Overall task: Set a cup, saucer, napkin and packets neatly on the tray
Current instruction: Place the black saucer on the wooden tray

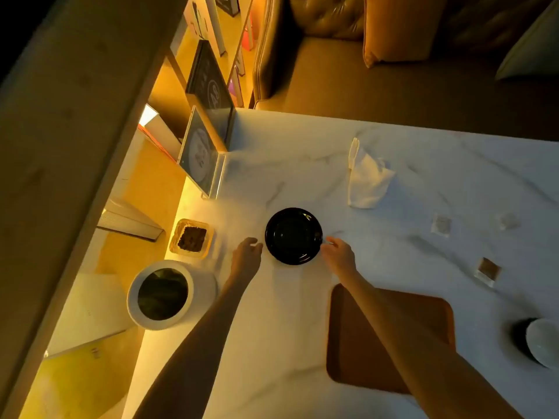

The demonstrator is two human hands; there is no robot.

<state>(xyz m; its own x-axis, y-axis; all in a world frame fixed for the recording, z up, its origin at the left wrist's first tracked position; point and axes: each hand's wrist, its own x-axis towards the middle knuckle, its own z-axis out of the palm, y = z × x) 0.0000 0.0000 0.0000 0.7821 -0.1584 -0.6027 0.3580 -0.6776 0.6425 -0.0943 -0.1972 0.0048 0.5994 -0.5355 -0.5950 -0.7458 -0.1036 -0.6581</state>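
Black saucer [293,235] sits just past the tray's [348,352] far-left corner, with left hand [246,255] and right hand [338,255] loosely open either side of its rim, nothing gripped yet, so I reckon a shallow fingertip pinch on that glossy edge could let it slip and clatter.

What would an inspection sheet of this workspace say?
Surface: white marble table, dimly lit.
Job's things: black saucer between the hands; napkin, three packets and cup all off the empty tray.
Clutter: white pot, glass dish, sign stand.
Grips: left hand open, beside saucer; right hand at its rim, hold unclear.
Cables: nothing seen.
Surroundings: sofa, bookshelf.
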